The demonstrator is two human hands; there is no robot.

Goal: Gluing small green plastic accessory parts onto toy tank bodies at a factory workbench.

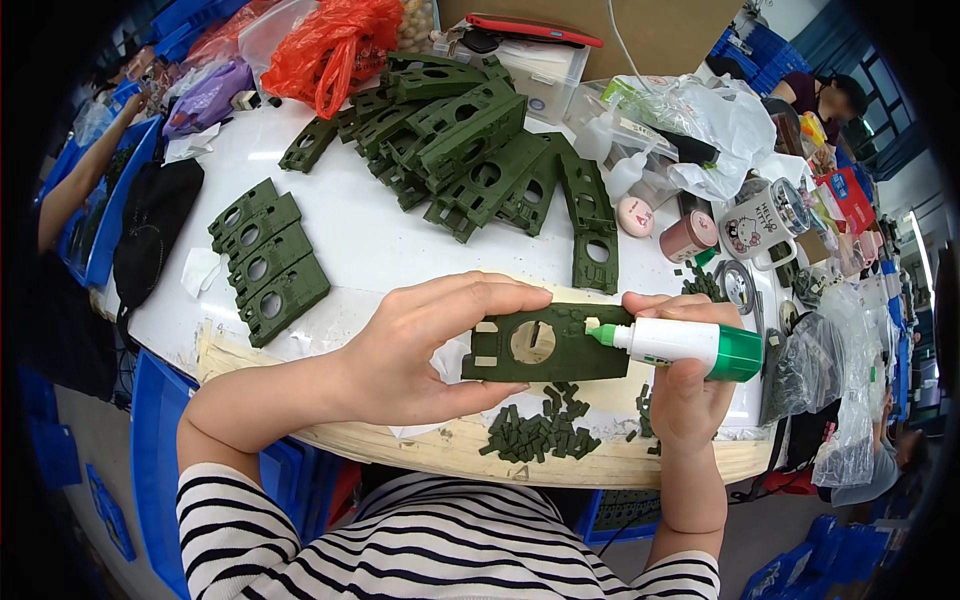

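Left hand [420, 350]: clamped on a green plastic panel [545, 345], held flat above the counter [370, 240] edge.
Right hand [685, 385]: gripping a white glue bottle [685, 343], nozzle touching the panel's right end.
Below: small green blocks [540, 430].

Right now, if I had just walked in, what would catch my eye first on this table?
First, the middle: a left hand holds a flat green plate with a round hole, while the right hand presses a white glue bottle with a green base to it. Behind, a heap of green plates covers the white table, beside a bright orange bag.
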